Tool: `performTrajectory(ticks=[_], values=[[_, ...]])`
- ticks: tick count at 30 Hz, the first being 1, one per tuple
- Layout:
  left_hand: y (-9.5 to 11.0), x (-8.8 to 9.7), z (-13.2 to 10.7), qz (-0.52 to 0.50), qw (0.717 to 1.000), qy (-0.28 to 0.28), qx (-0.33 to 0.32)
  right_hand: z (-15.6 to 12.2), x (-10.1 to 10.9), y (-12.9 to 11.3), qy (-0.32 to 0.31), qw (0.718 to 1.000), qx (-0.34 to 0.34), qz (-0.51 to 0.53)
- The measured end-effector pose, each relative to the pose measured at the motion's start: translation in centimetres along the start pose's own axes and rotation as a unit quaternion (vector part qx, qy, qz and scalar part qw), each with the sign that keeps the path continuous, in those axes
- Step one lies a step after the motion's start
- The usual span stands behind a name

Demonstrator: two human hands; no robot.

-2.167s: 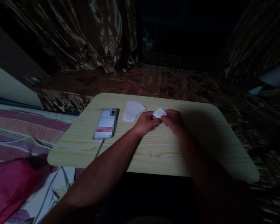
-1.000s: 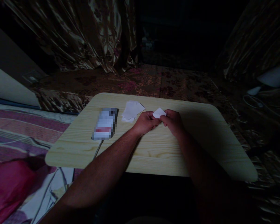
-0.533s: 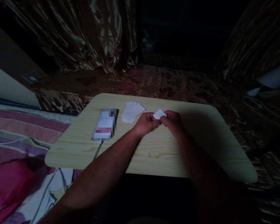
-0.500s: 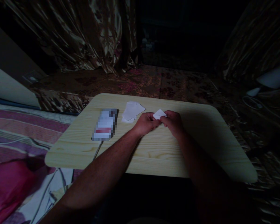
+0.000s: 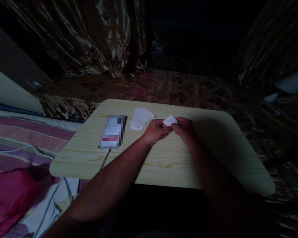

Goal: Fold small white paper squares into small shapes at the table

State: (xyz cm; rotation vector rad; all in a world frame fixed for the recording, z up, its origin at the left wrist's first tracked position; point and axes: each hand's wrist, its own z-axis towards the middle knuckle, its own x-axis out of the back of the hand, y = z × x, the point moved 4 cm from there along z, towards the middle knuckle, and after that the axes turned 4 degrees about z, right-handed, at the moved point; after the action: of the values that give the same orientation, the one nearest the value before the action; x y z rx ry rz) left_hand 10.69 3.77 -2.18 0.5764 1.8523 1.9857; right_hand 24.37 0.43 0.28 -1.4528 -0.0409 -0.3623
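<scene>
A small folded piece of white paper (image 5: 170,119), diamond-shaped from my side, is held between both hands above the wooden table (image 5: 169,162). My left hand (image 5: 157,130) pinches its left side, with the thumb along the lower edge. On the right side, my right hand (image 5: 185,128) grips it, thumb pressed on the near corner. Fingers behind the paper are mostly hidden. Left of my hands lies a loose stack of white paper sheets (image 5: 142,118), fanned unevenly on the tabletop.
A phone (image 5: 112,132), its screen blurred out, lies on the table's left part with a cable (image 5: 105,159) running off the near edge. A striped bed (image 5: 34,132) with a red cloth (image 5: 12,198) is at left. Patterned curtains (image 5: 114,36) hang behind; a white lamp (image 5: 291,81) stands at right.
Both hands keep their grip on the folded paper in nearly the same spot. The whole view has shifted very slightly; the sheets and phone lie as before.
</scene>
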Motion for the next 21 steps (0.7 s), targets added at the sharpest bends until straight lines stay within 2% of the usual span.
performTrajectory(ticks=[8, 14, 21], values=[[0.01, -0.01, 0.06, 0.005, 1.000, -0.005, 0.000, 0.13, 0.00, 0.27, 0.004, 1.000, 0.009, 0.001], [0.21, 0.12, -0.04, -0.009, 1.000, 0.020, 0.004, 0.03, 0.14, -0.23, -0.011, 1.000, -0.021, 0.002], [0.28, 0.25, 0.13, -0.037, 0.999, 0.032, 0.016, 0.09, 0.49, -0.20, -0.010, 1.000, -0.008, -0.015]])
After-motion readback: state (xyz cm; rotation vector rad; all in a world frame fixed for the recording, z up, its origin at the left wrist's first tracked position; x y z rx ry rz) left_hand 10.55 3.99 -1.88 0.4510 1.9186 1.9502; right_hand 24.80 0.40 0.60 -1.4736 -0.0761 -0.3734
